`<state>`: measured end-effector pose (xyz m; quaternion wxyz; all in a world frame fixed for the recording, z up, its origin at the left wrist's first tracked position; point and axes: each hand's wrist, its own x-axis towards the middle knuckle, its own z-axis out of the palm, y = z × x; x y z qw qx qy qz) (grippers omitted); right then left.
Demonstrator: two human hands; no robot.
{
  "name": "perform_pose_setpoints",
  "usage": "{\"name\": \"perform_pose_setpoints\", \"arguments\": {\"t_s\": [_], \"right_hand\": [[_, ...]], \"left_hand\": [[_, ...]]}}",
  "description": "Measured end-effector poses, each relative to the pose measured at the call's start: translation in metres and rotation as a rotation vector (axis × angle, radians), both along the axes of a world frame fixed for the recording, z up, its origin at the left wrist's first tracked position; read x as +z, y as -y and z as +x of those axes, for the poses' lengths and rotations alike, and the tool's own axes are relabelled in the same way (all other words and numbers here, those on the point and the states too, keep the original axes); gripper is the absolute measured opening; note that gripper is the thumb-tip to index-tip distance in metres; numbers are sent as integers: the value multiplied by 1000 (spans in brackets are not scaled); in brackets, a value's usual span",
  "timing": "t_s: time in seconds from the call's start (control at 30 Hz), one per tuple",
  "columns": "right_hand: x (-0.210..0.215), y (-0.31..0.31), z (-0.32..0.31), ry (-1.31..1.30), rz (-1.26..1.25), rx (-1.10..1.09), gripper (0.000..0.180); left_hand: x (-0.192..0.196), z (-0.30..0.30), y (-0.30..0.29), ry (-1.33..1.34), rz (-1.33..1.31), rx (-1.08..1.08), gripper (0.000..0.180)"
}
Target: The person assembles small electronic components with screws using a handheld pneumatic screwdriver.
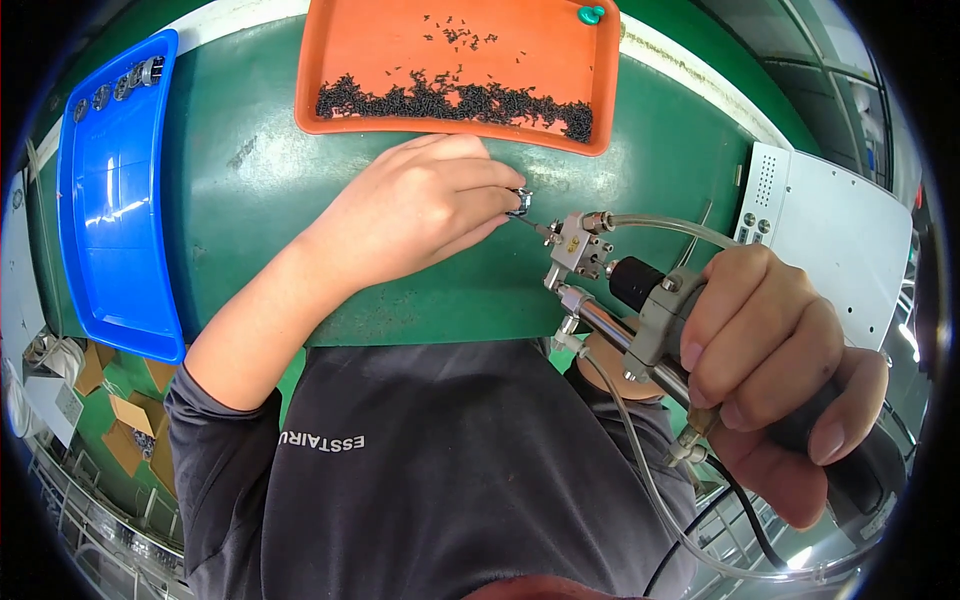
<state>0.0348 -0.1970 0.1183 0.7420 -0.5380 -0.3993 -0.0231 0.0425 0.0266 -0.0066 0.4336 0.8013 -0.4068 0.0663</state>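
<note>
Think of what I see as a clock, with 12 at the top. My left hand (440,195) pinches a small shiny part (521,203) in its fingertips, over the green desk (250,290), a bit past 12 o'clock from the middle. My right hand (775,345), between 3 and 4 o'clock, is wrapped around a metal tool (657,335) with a black handle. The thin tip (533,226) of the tool points toward 10 o'clock, right up by the shiny part.

I think the step now is lining up the tip with the part. The next move seems to call for a still left hand and a small, gentle push from the right one.

At 12 o'clock is an orange tray (400,50). Lots of tiny black bits (440,100), maybe screws, are heaped along its 6 o'clock side. Near 9 o'clock is a blue tray (115,240), with round metal pieces (122,88) at its 12 o'clock end. A pale box (835,225) sits near 3 o'clock.

My fingers hide most of the shiny part, so I can't tell its shape, or whether the tip touches it. I can't see if my finger is pressing anything on the handle. The orange tray is cut off at the top.
</note>
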Motion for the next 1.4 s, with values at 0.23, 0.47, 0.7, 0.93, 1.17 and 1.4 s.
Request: {"name": "perform_pose_setpoints", "arguments": {"t_s": [0.23, 0.47, 0.7, 0.93, 1.17, 1.4], "right_hand": [[0, -5, 6, -16, -24, -5, 40], [12, -21, 13, 18, 13, 32, 32], [2, -2, -2, 137, 214, -160, 37], [11, 5, -13, 138, 222, -225, 36], [5, 2, -5, 130, 228, -266, 32], [4, -3, -3, 151, 164, -315, 32]], "left_hand": [[-5, 6, -3, -1, -11, -3, 22], [4, 8, -3, 204, 141, -68, 14], [13, -9, -11, 114, 42, 77, 17], [76, 9, -193, 324, 260, 795, 10], [36, 1, -330, 105, 510, 1025, 17], [28, 124, -433, 29, 297, 1148, 27]]}}
